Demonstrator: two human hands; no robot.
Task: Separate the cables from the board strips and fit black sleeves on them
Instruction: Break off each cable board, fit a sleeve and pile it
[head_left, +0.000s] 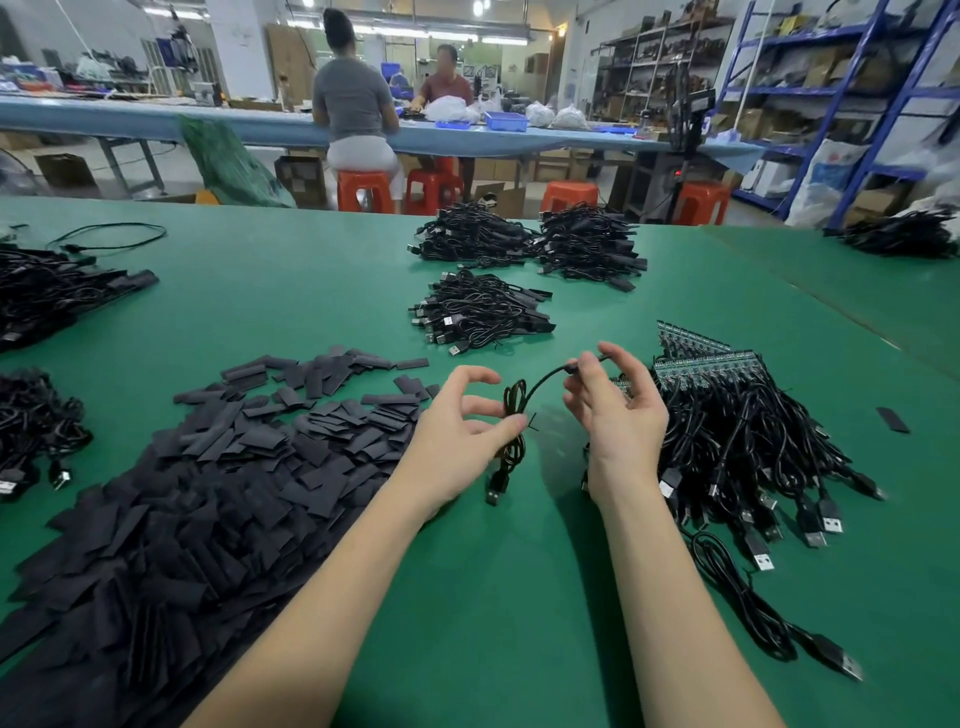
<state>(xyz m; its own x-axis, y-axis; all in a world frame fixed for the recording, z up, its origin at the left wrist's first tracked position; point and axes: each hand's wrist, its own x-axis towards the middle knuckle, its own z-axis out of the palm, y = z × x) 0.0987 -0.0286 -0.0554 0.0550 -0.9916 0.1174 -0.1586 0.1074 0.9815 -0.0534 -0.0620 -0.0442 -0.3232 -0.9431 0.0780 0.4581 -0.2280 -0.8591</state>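
- The cable (519, 410) hangs between the two hands above the green table (467, 597): its bundled loops sit at the left hand (467, 421), and its free end arcs up and to the right into the right hand (613, 410).
- The left hand pinches the coiled bundle between thumb and a fingertip, the other fingers curled loosely above it; the USB plug (496, 491) dangles below, just over the table.
- The right hand's fingers (597, 364) pinch the cable's small tip, held higher than the bundle; whether a piece of board is on that tip is too small to tell.
- The cable's long axis thus runs low-left to high-right, with the end a sleeve would probably slide onto pointing right, away from the sleeves.
- The heap of black sleeves (234, 467) lies to the left, its near edge just beside the left wrist, so the left hand is the nearer one to fetch a sleeve, though it is occupied with the bundle.
- The board strips (711, 364) with their unseparated cables (753, 457) lie just right of the right hand, close behind its fingers.
- Finished bundles (483, 312) lie farther back, well apart; nothing stands between the hands and the sleeve heap.
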